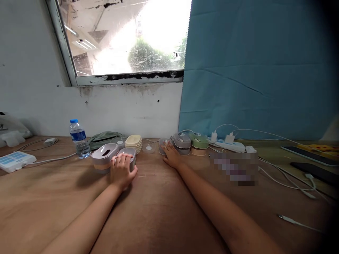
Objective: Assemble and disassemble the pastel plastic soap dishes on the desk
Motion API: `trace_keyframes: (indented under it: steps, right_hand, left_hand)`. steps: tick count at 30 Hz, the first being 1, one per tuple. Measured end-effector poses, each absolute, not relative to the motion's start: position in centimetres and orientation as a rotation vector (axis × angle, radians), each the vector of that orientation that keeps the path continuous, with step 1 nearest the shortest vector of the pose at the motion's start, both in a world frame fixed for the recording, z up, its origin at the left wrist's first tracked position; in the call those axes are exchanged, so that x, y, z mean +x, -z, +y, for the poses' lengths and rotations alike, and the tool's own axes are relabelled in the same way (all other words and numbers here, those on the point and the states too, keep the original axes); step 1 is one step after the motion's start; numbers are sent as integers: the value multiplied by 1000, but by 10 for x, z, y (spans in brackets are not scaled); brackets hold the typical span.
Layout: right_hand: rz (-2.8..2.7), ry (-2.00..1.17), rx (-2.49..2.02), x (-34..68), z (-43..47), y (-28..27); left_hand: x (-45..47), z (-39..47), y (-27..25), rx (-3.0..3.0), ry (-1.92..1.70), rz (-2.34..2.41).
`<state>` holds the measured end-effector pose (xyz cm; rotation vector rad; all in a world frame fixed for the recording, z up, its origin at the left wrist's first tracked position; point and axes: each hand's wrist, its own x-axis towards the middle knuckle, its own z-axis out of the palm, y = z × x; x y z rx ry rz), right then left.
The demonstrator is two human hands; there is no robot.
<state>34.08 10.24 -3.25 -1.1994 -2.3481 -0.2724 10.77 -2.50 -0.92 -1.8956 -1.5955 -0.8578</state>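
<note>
My left hand [122, 171] is closed over the near side of a small grey plastic container [128, 152], its fingers curled at the rim. Left of it stands a pale container [105, 150] with a dark oval slot on top and an orange-tan lower part. My right hand [171, 155] reaches forward with fingers stretched out on a low grey box [161, 141]. Beside those fingers are a grey lidded container [181, 141] and a green-lidded one [199, 140] with a tan base. A stack of cream lids [134, 141] and a clear lid [148, 147] lie between my hands.
A water bottle [79, 138] and a green pouch [106, 138] stand along the back left. A white power strip [230, 144] with plugs and trailing cables is at right, near a phone [308, 156]. A white box [16, 160] lies far left. Wall and blue cloth [251, 70] rise behind.
</note>
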Motion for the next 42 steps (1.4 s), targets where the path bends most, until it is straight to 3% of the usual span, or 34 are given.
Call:
trace_keyframes:
  steps: [8,14,20,26,34,42]
  right_hand:
    - [-2529,238,-698,347,3,21]
    - [-2495,30,-707,384,-56,19]
    - [-2172,-27,-932,413,-48,17]
    - [-2073,-67,-970,411,-41,16]
    - [-2331,-199,-901,404,-50,16]
    - [-2382,-261,-916,406,-45,21]
  left_hand:
    - [90,-11,11,-2041,944,-1716]
    - [95,-15,9,-2016,1035,-1630]
    - [116,-30,7,-2292,1082,-1207]
    - [141,-40,10,-2856,899,-718]
    - [133,-38,16,-3168,940,-977]
    - [141,-40,19,-3227,968,-894]
